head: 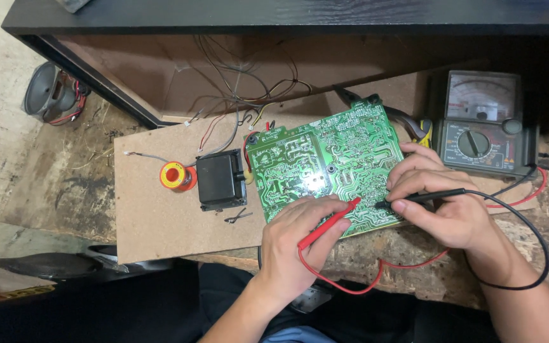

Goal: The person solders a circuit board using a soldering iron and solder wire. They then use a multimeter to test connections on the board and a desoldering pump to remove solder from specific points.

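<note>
At far left on the floor, a grey speaker cone (49,92), round and dished. On the pale fibreboard desk (154,222): an orange solder spool (174,176), then a boxy black transformer (221,181). At centre, a flat green circuit board (316,165), solder side up, glossy. Left hand (297,251) closed around a red probe (328,222), tip on the board. Right hand (443,200) pinching a black probe (424,197), tip touching the board's right edge. At far right, an analogue multimeter (484,124).

Bright light falls from above, leaving a white glare spot on the green circuit board (325,166) and soft shadows beneath both hands. The recess under the black shelf (287,16) is dim, while the centre stays sharp and unblurred.
</note>
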